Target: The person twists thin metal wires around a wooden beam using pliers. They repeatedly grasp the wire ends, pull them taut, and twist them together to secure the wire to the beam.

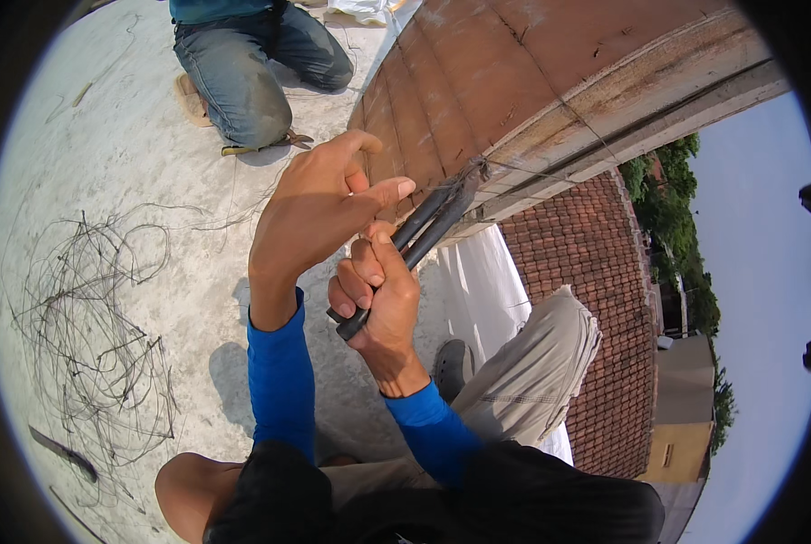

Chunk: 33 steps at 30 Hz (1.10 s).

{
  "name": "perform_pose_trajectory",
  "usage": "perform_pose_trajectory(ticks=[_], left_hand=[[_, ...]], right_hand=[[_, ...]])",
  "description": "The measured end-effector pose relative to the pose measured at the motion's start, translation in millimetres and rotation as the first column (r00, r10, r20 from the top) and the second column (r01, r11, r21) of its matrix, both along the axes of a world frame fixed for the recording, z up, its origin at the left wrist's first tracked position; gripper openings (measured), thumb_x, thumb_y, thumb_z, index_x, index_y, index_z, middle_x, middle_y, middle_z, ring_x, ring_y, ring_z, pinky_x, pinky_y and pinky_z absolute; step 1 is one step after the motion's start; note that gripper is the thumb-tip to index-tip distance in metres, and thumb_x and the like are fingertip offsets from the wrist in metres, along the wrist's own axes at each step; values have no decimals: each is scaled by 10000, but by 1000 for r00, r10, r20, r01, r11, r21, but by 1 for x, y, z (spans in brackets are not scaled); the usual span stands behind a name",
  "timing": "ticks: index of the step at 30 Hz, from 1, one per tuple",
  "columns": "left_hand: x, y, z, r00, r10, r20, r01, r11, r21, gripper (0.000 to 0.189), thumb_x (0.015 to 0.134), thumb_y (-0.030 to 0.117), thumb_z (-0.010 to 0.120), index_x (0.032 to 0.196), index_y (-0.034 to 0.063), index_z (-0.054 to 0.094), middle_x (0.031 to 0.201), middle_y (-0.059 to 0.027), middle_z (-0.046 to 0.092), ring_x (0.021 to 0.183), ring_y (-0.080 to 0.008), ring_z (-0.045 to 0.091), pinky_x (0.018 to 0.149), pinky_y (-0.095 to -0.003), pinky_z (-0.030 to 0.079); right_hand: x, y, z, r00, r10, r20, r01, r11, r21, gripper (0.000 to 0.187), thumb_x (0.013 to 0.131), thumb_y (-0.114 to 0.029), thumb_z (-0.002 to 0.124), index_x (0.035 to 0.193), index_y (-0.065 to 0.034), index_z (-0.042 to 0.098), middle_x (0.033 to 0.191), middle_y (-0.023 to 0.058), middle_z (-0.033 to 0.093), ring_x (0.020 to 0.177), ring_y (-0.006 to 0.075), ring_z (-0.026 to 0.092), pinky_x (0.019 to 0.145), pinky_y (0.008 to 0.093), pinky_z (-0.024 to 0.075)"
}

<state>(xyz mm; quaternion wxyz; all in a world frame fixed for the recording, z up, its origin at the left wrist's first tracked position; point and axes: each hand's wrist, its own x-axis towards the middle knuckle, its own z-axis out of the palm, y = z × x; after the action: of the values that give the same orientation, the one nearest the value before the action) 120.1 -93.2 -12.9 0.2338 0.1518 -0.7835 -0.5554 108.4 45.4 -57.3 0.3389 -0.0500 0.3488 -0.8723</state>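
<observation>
My right hand (386,299) is closed around the two dark handles of a pair of pincers (439,207). The pincers' head is at a thin tie wire (534,173) by the near edge of a large brown panel (460,75). Whether the jaws are clamped on the wire cannot be told. Just left of the pincers, my left hand (310,211) hovers with thumb and forefinger apart, and no held thing shows in it. Several wires run across the panel's brown face, and one passes over its pale, layered edge.
A tangle of thin wire (100,340) lies on the pale concrete floor (195,381), with a dark blade-like tool (63,452) beside it. Another person (242,75) kneels ahead, pliers (269,144) at one knee. White sheeting (480,279) and a tiled roof (582,272) are to the right.
</observation>
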Motion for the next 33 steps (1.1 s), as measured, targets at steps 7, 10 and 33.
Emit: perform_pose_trajectory(ticks=[7,10,33], left_hand=[[-31,33,-18,997,-78,-22,79,994,81,568,890,411,844,1206,-36,692,776,-49,623,697,-105,551,597,-287,436],[-55,44,-44,968,-252,-13,247,935,256,545,967,464,756,1171,-37,693,857,-44,646,766,-108,562,677,-286,463],[-47,27,-48,759,413,-503,-37,799,600,447,1035,428,685,1005,-17,720,674,-53,666,537,-66,568,496,-214,394]], right_hand=[[-19,52,1,921,373,110,-262,804,-534,139,1125,-166,375,1159,-78,477,613,-78,296,395,31,260,313,223,254],[-25,59,-9,884,449,129,-277,727,-629,130,1117,-131,351,1146,-69,462,597,-74,267,385,28,245,311,221,230],[-48,60,-79,963,-5,-269,130,883,450,416,1154,-258,424,1446,31,488,976,116,703,824,188,711,788,375,626]])
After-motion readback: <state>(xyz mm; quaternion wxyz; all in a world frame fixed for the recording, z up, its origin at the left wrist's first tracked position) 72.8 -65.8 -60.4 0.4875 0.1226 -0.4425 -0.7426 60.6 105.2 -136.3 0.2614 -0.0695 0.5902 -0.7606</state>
